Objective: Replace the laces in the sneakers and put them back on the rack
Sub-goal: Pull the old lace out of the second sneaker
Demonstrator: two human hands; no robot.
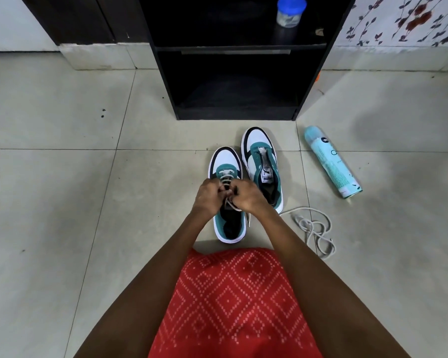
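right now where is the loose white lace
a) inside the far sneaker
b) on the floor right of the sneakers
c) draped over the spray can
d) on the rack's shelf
B: the loose lace lies tangled on the floor tiles, to the right of the Puma sneakers and nearer the person than the spray can.
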